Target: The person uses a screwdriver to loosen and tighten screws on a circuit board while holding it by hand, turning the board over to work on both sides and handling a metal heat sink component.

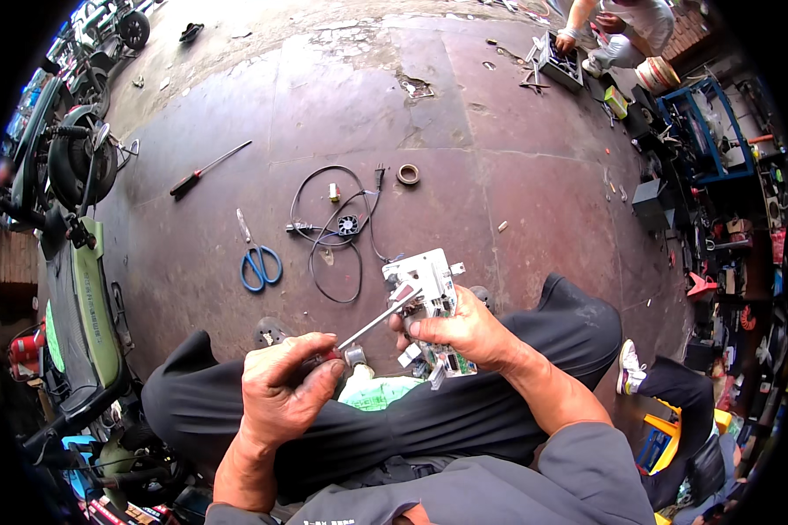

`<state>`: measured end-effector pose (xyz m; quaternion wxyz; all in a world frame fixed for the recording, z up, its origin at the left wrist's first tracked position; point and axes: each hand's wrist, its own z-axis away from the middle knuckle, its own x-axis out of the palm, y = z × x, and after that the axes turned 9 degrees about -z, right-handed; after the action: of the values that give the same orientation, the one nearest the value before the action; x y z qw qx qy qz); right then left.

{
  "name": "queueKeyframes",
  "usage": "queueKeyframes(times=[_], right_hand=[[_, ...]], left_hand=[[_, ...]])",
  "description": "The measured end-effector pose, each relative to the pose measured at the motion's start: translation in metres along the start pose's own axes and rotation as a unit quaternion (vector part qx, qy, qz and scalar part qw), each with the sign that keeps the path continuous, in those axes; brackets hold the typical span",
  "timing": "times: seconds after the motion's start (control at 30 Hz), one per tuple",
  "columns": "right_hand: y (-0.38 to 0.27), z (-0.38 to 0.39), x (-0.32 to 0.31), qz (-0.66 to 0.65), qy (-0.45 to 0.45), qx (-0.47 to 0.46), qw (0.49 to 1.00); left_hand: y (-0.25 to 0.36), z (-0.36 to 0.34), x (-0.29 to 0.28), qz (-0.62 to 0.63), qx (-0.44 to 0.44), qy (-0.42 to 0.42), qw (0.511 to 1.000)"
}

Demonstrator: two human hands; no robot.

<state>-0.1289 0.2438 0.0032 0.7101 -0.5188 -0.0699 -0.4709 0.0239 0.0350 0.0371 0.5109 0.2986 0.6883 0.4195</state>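
Note:
Low in front of my lap, my left hand (282, 385) is closed round the handle of a screwdriver (372, 326). Its metal shaft slants up to the right, and its tip meets a white plastic housing with a circuit board (432, 264). My right hand (477, 334) grips that housing by its right side, thumb across the front. Green board and small parts show at its lower end. Beneath the hands lie a small round metal part (355, 355) and a green-and-white bag (378, 392), partly hidden. The screwdriver's handle is mostly covered by my fingers.
On the floor lie blue-handled scissors (261, 267), another screwdriver (208, 170), a looped black power cord (305, 185), a small fan (348, 226) and a tape roll (408, 174). A scooter (83, 297) stands left. Another person (626, 35) reaches into a toolbox (560, 63).

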Motion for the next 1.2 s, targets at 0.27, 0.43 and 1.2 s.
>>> queueKeyframes(times=[0.27,0.43,1.2], right_hand=[[0.012,-0.010,0.005,0.029,0.058,-0.060,0.996],[0.000,-0.013,0.011,-0.012,0.033,-0.037,0.999],[-0.003,0.003,0.004,-0.098,-0.070,0.088,0.989]], left_hand=[[0.005,-0.004,-0.010,0.124,-0.174,-0.024,0.977],[-0.007,-0.005,-0.012,0.187,-0.184,-0.034,0.964],[-0.013,-0.003,-0.019,0.116,-0.109,-0.032,0.987]])
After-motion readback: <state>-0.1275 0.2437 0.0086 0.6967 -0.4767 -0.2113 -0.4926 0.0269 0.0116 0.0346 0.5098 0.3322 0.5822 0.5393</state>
